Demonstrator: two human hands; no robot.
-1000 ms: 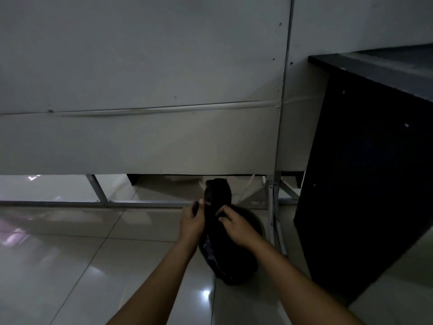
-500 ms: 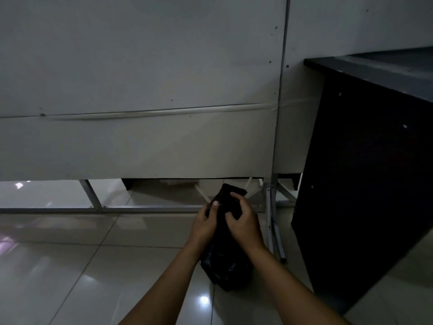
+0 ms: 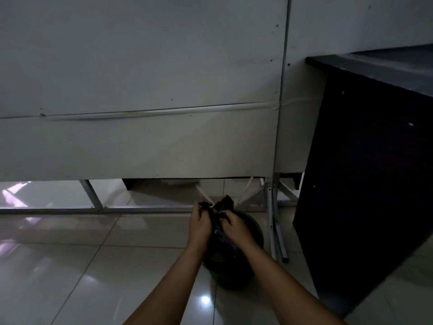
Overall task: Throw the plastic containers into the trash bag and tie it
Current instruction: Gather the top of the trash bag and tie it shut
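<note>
Both hands work at the neck of the black trash bag: left hand pinches one gathered end, right hand grips the other. It sits on the tiled floor, beside a dark desk.

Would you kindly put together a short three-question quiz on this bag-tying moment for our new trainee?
1. True or false: both hands grip the gathered top of the black trash bag.
2. Which lies to the right of the bag? A) a red bucket B) a dark cabinet C) a wooden chair
3. Fill in: the bag rests on the glossy tiled ____.

Key
1. True: the left hand and the right hand both hold the bag's bunched neck.
2. B: the dark cabinet stands to the right.
3. floor.
</note>
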